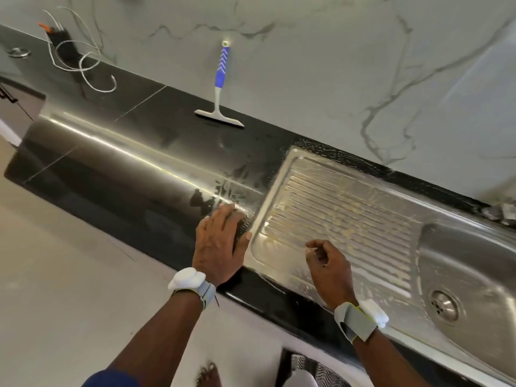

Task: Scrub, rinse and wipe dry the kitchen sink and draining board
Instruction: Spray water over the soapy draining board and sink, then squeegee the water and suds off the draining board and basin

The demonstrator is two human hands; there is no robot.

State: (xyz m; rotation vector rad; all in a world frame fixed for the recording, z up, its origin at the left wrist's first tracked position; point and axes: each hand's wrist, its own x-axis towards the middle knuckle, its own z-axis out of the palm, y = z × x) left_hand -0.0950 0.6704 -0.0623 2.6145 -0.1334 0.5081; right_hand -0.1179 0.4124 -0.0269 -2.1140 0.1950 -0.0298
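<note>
**Hands at the soapy draining board**

The left hand [216, 244] lies flat and wide open on the black tabletop [125, 169], just left of the draining board [349, 208], fingers straight over a wet, sudsy patch. The right hand [329, 263] hovers over the board's near left corner, fingers curled in tight; nothing shows in it. The board is streaked with suds. The sink [469, 261] adjoins the board's right end. A squeegee [220, 90] stands behind and left of the board, leaning on the wall.
</note>
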